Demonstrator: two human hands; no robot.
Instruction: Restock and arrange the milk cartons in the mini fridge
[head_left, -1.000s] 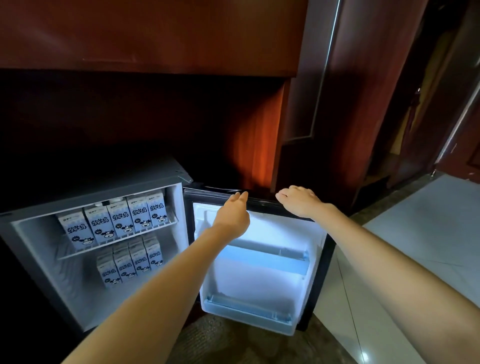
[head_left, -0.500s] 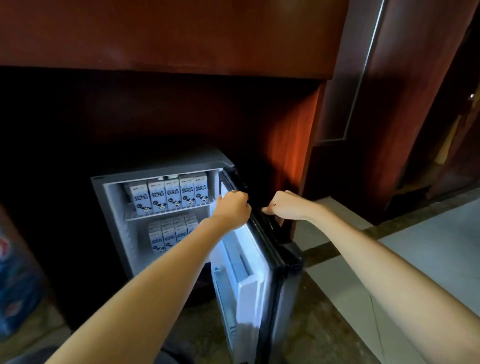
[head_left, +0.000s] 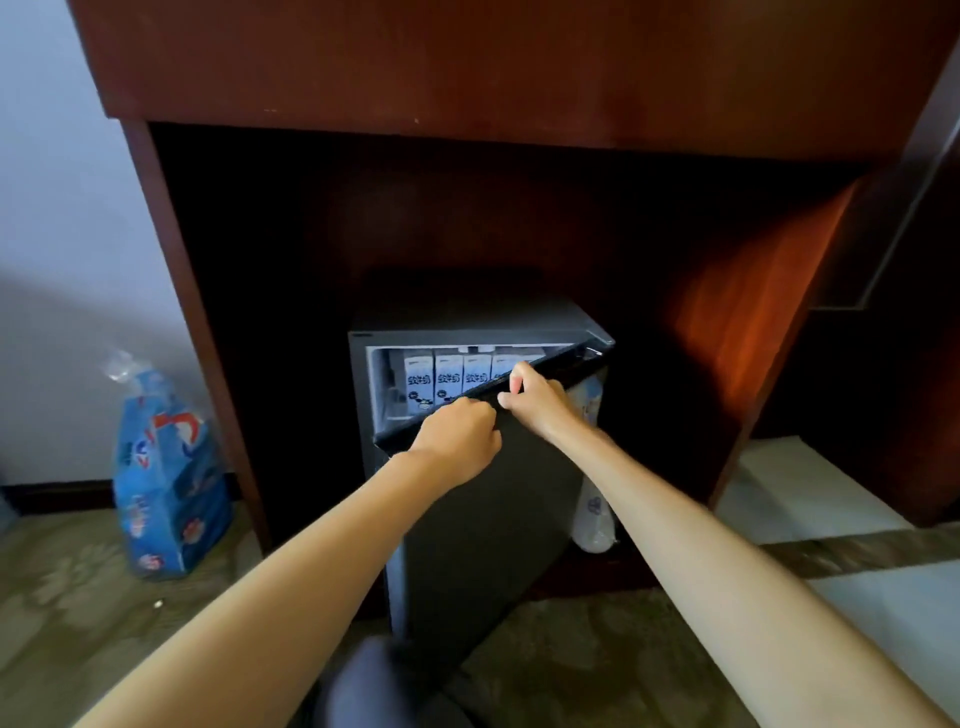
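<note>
The mini fridge (head_left: 363, 395) stands in a dark wooden cabinet niche, its black door (head_left: 493, 509) nearly closed. Through the remaining gap I see a row of several white-and-blue milk cartons (head_left: 447, 382) on the upper shelf; the lower shelf is hidden by the door. My left hand (head_left: 457, 441) grips the door's top edge with curled fingers. My right hand (head_left: 535, 397) grips the same edge just to the right, fingers hooked over it.
A blue plastic-wrapped pack (head_left: 166, 478) stands on the patterned carpet at the left, against the white wall. The cabinet's wooden side panel (head_left: 192, 322) frames the niche. A white object (head_left: 592, 514) leans beside the fridge's right side. Pale tiled floor (head_left: 810, 499) lies at right.
The fridge door has swung from wide open to nearly closed, with both hands staying on its top edge. The view has shifted left, bringing the blue pack and wall into sight.
</note>
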